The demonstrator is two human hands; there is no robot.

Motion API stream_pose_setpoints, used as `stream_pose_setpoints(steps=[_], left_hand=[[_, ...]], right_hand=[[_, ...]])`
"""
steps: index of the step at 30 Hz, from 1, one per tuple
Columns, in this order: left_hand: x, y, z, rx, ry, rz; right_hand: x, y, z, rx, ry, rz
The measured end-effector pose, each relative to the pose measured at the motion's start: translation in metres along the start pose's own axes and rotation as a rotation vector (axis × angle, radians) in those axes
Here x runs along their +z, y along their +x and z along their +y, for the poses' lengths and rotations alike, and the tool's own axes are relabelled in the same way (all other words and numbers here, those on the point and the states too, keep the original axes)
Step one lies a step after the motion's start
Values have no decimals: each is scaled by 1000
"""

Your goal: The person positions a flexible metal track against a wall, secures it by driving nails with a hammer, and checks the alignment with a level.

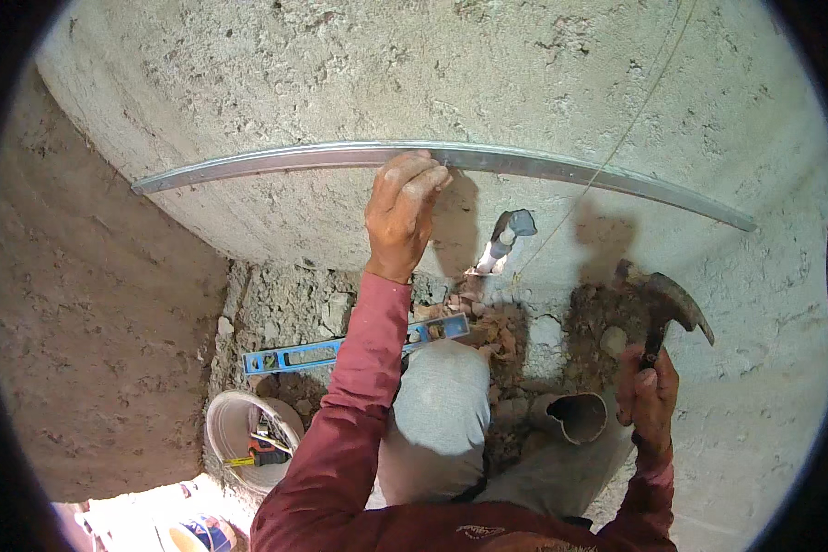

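A long grey metal channel [285, 161] lies across the rough plaster wall, its ends to the far left and far right. My left hand [403, 207] reaches up to the middle of this channel, fingers bent and pinched together at its face. Whatever sits between those fingertips is too small or hidden to name. My right hand [651, 396] grips the dark handle of a claw hammer [672, 302], raised at the right, its head well below the channel and apart from it.
Below the channel a capped pipe [504, 241] sticks out by the wall. A blue spirit level [308, 356] lies on rubble behind my left forearm. At lower left stands a bucket [221, 428] holding a tape measure [265, 451]. An open pipe end [581, 419] is near my leg; a string [616, 147] crosses the wall.
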State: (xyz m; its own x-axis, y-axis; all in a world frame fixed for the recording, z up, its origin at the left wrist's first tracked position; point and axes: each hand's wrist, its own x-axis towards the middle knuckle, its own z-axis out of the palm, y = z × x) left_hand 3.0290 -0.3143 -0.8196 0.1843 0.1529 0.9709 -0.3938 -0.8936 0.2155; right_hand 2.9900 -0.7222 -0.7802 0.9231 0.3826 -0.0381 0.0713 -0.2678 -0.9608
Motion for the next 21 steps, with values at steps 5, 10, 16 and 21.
stream_pose_setpoints(steps=[5,10,16,21], left_hand=[[7,0,-5,78,-5,62],[7,-3,-16,99,12,77],[17,-6,-19,86,-11,106],[13,0,-15,123,16,122]], right_hand=[[26,26,-10,-215,-143,-75],[48,67,-15,-539,-423,-168],[79,120,-14,-955,-1010,-68],[88,141,-25,-1083,-1052,-107]])
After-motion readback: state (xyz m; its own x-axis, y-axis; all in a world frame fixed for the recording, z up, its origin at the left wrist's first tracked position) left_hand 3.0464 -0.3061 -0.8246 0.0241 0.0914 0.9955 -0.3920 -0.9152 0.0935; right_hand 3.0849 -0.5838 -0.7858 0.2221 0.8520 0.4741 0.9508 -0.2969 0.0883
